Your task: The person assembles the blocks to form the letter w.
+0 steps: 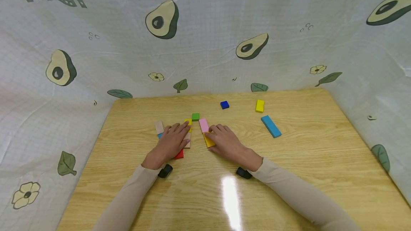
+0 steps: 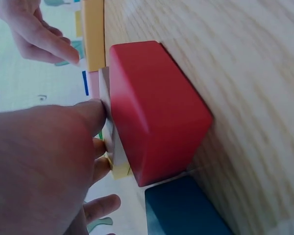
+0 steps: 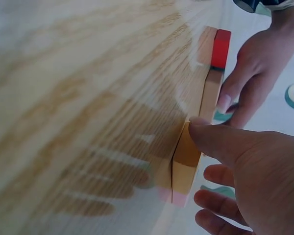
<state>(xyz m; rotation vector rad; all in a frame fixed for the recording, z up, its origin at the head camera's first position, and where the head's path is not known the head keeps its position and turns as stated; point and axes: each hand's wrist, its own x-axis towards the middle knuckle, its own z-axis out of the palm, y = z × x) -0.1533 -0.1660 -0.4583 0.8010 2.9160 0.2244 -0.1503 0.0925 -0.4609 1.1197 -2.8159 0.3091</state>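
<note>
My left hand [image 1: 171, 140] lies over the left-hand blocks. Its index finger reaches onto a yellow block [image 1: 188, 125] and its thumb touches a beige block [image 2: 118, 147] just below that. A red block [image 2: 157, 103] stands beside the beige one, partly hidden under the hand in the head view. My right hand [image 1: 226, 142] holds an orange block [image 1: 209, 140] between thumb and index finger. Against the orange block's far end lies a pink block [image 1: 203, 125]. A green block [image 1: 195, 117] sits at the top, between the yellow and pink rows.
Left of the left hand lie another beige block [image 1: 159, 127] and a blue block [image 1: 160, 135], mostly covered. Farther back are a dark blue block [image 1: 224, 104] and a yellow notched block [image 1: 260, 106]. A long blue block [image 1: 271, 126] lies right on the wooden table [image 1: 289, 188].
</note>
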